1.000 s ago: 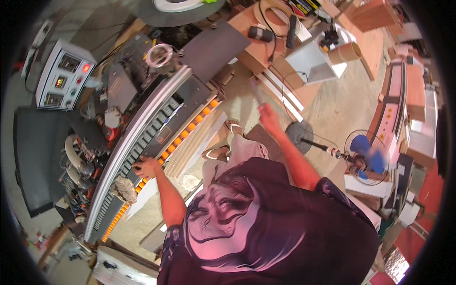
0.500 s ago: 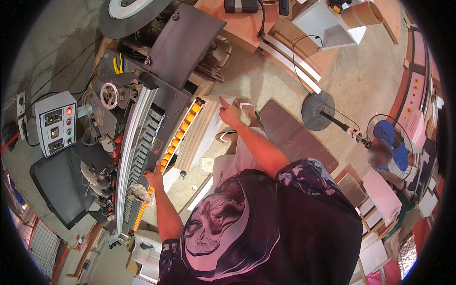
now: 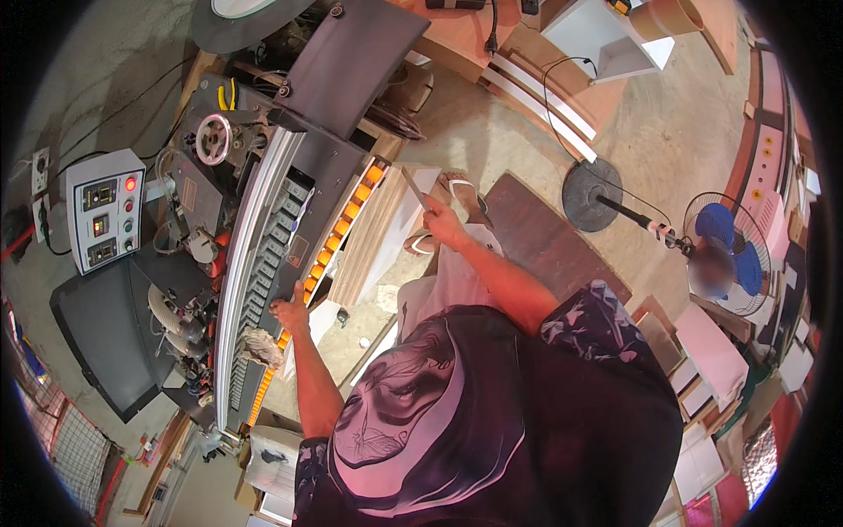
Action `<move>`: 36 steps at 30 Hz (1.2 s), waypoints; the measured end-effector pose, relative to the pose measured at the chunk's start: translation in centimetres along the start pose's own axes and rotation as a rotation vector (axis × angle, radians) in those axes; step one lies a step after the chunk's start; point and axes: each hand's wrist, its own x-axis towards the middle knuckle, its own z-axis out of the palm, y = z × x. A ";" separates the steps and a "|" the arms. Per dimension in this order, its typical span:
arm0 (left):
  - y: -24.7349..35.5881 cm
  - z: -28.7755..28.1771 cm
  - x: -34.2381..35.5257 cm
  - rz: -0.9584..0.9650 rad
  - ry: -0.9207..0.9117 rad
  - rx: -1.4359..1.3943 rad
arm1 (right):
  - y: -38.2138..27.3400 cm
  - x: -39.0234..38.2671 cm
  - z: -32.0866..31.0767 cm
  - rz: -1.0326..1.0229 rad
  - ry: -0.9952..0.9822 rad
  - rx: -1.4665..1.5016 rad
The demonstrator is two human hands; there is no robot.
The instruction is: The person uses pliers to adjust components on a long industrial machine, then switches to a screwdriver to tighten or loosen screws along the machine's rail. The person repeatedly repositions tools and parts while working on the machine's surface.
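Grasping thin flat greyish strip [image 3: 414,188] in right hand [image 3: 446,225], pointing up-left along its length, near striped wood-grain panels [image 3: 363,255], with left hand [image 3: 290,313] by orange rollers [image 3: 333,243], cannot tell if clenched.

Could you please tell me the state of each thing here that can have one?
Right hand: closed on a thin flat strip
Left hand: at the machine bed; grip unclear
Control box: red lamp lit
Pale wad: crumpled, beside the left hand
Yellow-handled pliers: lying, handles apart
Fan: cannot tell whether spinning
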 end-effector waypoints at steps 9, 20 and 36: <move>4.0 -0.4 -5.7 -0.055 0.396 -0.447 | -14.0 -9.3 -5.3 0.085 -0.398 0.422; 11.3 -10.6 -14.0 0.570 -0.090 -1.307 | -23.3 -14.9 2.7 0.134 -0.769 -0.380; -3.8 -1.4 -2.9 -0.373 0.678 -1.107 | -32.8 -17.0 10.9 -0.551 -0.718 -0.883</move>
